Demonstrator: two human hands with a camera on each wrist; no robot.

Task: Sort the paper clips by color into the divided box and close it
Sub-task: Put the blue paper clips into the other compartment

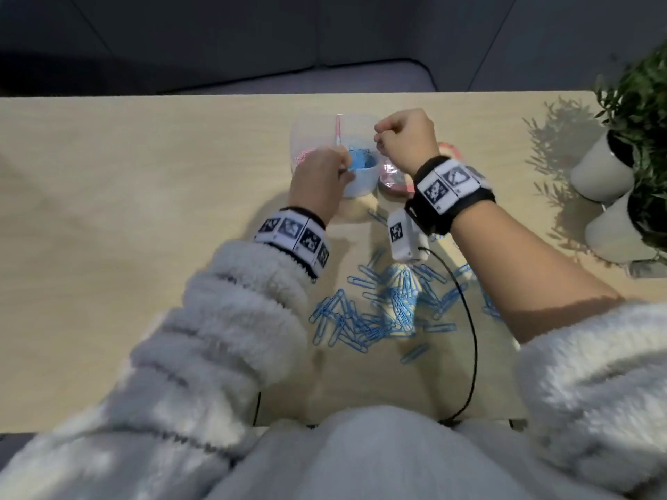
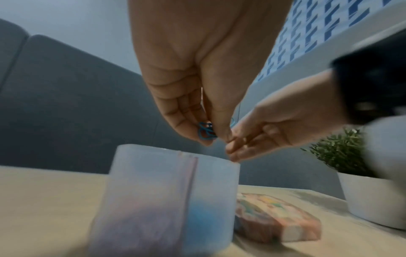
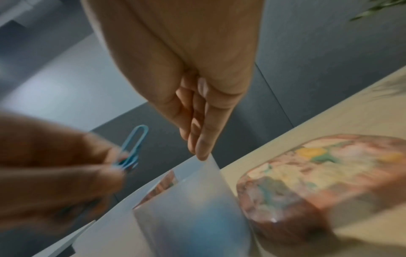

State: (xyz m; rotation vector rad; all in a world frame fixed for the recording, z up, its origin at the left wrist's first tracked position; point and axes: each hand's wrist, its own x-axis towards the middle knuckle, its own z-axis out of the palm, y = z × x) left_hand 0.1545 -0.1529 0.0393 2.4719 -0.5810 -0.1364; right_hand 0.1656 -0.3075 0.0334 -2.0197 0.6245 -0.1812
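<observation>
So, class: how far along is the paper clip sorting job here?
Done: pink and blue clips already lie in the translucent divided box. In hand: the left hand pinches blue clips over the blue side. Left: the loose blue clip pile on the table, and the floral lid is still off.

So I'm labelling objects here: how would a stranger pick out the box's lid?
On the wooden table, find the translucent divided box between the hands. The lid lies flat just right of it, beside the right hand. Unlike the frosted box, it is pink with a flowery print.
</observation>
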